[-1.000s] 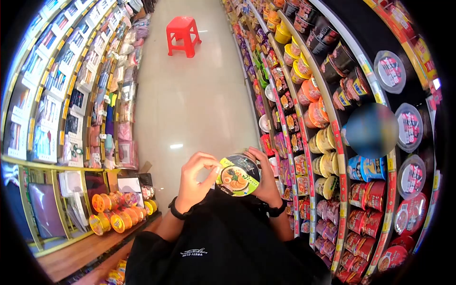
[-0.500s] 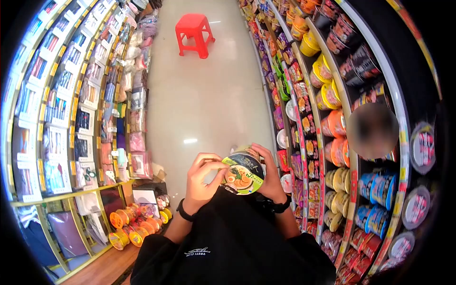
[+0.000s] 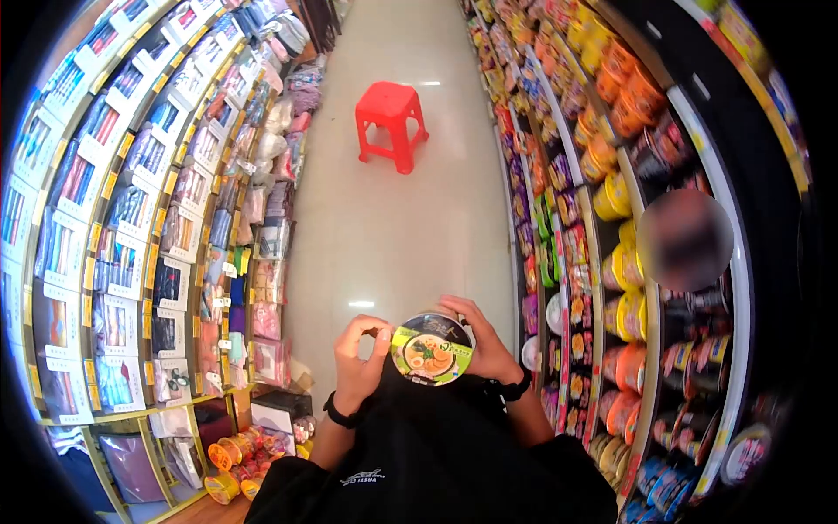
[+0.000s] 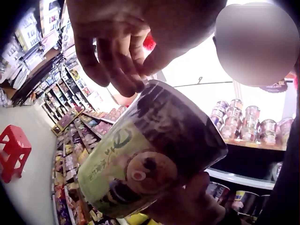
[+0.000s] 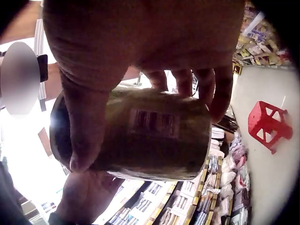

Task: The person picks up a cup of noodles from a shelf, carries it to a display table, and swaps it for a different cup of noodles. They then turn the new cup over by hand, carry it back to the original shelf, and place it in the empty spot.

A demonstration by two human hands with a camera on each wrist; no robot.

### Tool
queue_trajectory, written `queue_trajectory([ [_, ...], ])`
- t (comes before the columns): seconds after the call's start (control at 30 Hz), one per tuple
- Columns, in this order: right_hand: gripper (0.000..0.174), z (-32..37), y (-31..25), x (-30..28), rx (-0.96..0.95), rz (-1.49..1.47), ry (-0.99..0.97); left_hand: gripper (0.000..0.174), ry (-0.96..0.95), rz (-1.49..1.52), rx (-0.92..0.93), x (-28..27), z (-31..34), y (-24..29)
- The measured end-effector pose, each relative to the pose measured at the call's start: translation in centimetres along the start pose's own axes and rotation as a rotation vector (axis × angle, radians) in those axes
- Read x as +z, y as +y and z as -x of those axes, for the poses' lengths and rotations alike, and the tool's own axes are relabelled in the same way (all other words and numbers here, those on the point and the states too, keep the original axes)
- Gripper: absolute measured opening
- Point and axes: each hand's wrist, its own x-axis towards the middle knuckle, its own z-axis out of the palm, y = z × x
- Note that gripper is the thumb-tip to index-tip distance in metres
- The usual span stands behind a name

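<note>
An instant noodle cup [image 3: 432, 349] with a black and green lid showing a bowl of noodles is held up in front of the chest. My right hand [image 3: 491, 341] grips it from the right. In the right wrist view its thumb [image 5: 86, 136] lies across one side of the cup and the fingers curl round behind, with a barcode label [image 5: 154, 122] facing that camera. At the lid's left edge, my left hand [image 3: 360, 358] has thumb and fingers bent together. The left wrist view puts those fingertips [image 4: 133, 84] pinching right at the cup's rim.
Shelves of noodle cups and packets [image 3: 624, 314] line the aisle on the right. Boxed and bagged goods [image 3: 122, 262] fill the left shelves, with orange-lidded tubs [image 3: 231, 454] low down. A red plastic stool [image 3: 388, 122] stands on the pale floor [image 3: 393, 227] ahead.
The head view has shifted, so the stool appears lower and further right. The cup has turned a little and its lid appears more level. Both hands have stayed on the cup.
</note>
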Motion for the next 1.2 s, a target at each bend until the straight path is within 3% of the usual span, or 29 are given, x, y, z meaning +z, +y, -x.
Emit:
queue_trajectory([
  [0.27,0.087,-14.8,1.4,3.4,-0.019,-0.007,0.01,0.002,0.016,0.191,-0.045,-6.6,-12.3,-6.2],
  [0.43,0.089,-23.1,3.3,5.5,0.016,-0.099,-0.055,0.006,-0.124,0.246,0.046,-11.3,-21.4,-8.3],
  [0.63,0.09,-30.1,4.1,5.1,0.042,-0.099,0.035,0.006,-0.345,0.34,0.064,-12.9,-31.3,-11.6],
  [0.9,0.091,-34.8,7.5,0.5,0.178,-0.154,0.382,0.003,-0.552,0.505,-0.016,-6.1,-42.5,-13.7],
  [1.0,0.09,-36.6,8.9,-2.1,0.198,-0.329,0.475,0.004,-0.62,0.543,0.03,-2.9,-46.6,-13.1],
  [1.07,0.081,-37.6,10.0,-4.3,0.306,-0.387,0.541,0.004,-0.618,0.516,0.019,-0.2,-49.0,-12.6],
  [1.13,0.071,-39.0,10.7,-7.8,0.252,-0.319,0.468,0.004,-0.599,0.471,0.023,2.4,-51.4,-11.4],
  [1.17,0.062,-39.5,10.4,-8.8,0.303,-0.534,0.549,0.004,-0.578,0.453,0.035,3.8,-52.5,-10.6],
  [1.2,0.064,-40.2,10.5,-10.4,0.265,-0.504,0.575,0.004,-0.554,0.442,0.058,5.4,-53.9,-9.9],
])
